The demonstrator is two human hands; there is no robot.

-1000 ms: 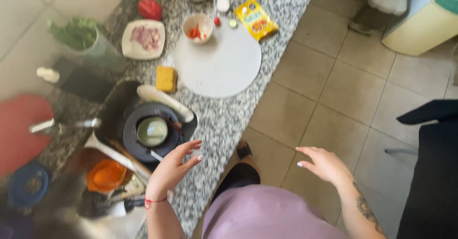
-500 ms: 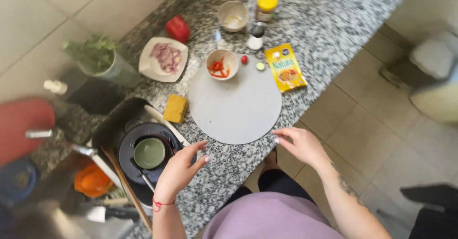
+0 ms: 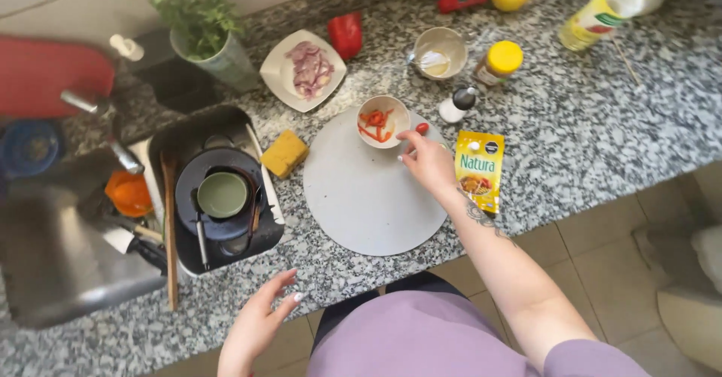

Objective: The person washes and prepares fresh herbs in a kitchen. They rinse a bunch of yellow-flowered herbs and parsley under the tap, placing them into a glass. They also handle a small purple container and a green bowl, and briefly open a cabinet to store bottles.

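My right hand [image 3: 429, 159] reaches over the far right edge of a round grey cutting board [image 3: 361, 196], fingertips beside a small white bowl [image 3: 383, 121] of red pepper strips. A small red pepper piece [image 3: 423, 128] lies just past the fingertips. Whether the fingers pinch anything is hidden. My left hand [image 3: 259, 324] hovers open at the counter's front edge, below a dark tray [image 3: 173, 144] of dishes, touching nothing.
A yellow sachet [image 3: 479, 168], a small shaker [image 3: 456, 105], a yellow-lidded jar [image 3: 498, 62], a cup [image 3: 439, 51], a plate of sliced onion [image 3: 304, 69], a potted herb [image 3: 210, 42], a yellow sponge [image 3: 284, 153] and a sink [image 3: 53, 249] surround the board on the granite counter [image 3: 602, 121].
My right hand moved from the board's near edge forward to the bowl of pepper strips. My left hand dropped back toward the counter's front edge. The view shifted toward the counter.
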